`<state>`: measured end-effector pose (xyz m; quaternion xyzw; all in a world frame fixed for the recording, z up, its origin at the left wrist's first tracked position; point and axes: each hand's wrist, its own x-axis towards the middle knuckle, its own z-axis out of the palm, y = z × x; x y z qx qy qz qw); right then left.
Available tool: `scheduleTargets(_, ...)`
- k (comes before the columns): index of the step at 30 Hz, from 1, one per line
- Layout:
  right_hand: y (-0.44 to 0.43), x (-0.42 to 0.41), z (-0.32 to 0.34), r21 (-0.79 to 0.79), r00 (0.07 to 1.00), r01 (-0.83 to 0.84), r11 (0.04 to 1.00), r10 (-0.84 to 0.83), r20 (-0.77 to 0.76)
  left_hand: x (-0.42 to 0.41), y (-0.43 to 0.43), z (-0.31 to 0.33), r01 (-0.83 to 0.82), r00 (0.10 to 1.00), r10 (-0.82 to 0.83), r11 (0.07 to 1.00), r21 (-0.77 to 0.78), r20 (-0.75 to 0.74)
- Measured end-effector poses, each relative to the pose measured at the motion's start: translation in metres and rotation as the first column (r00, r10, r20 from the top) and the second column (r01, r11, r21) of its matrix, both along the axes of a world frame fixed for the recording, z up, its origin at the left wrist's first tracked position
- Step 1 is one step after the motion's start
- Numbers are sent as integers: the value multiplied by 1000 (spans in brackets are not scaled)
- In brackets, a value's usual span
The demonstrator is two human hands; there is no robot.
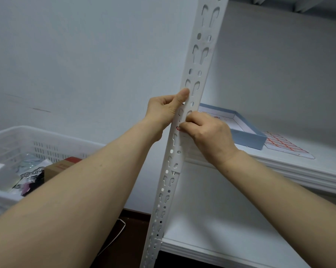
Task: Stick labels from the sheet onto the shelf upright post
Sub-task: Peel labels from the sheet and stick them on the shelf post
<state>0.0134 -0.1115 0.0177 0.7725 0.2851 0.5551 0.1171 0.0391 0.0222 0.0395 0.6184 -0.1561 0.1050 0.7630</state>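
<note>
Pinching red-edged label (178, 128) against shelf upright post (201, 55) with right hand (207, 130) fingers (185, 125); gripping post just above with left hand (166, 109). Leaving sheet (285, 147) on shelf (327, 153) behind. Probably best smoothing flat between slots (196, 86).

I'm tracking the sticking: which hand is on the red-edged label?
The right hand, the lower one on the upright post; its fingertips pinch the red-edged label. The left hand grips the post higher up, thumb on its face.
</note>
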Motion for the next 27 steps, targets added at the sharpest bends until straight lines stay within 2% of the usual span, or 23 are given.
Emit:
scheduleTargets(5, 2, -3, 2, 5, 998, 33, 999, -33, -55, -1, -1, 0, -29, 1000, 29, 1000, 12, -4)
scheduleTargets(15, 9, -3, 0, 14, 996, 62, 998, -61, -66, -1, -2, 1, -65, 997, 66, 997, 33, -27)
scheduleTargets(18, 10, -5, 3, 24, 986, 94, 995, -90, -140, -3, -2, 2, -73, 997, 74, 996, 48, -32)
scheduleTargets(22, 6, -6, 14, 135, 916, 86, 987, -25, -399, -5, -2, 4, -72, 995, 76, 996, 59, -58)
scheduleTargets(24, 7, -7, 14, 162, 929, 50, 986, 13, -369, -6, -1, 5, -73, 995, 77, 995, 71, -63)
scheduleTargets(27, 14, -5, 12, 73, 966, 148, 986, -128, -225, -7, -2, 5, -64, 996, 67, 996, 56, -55)
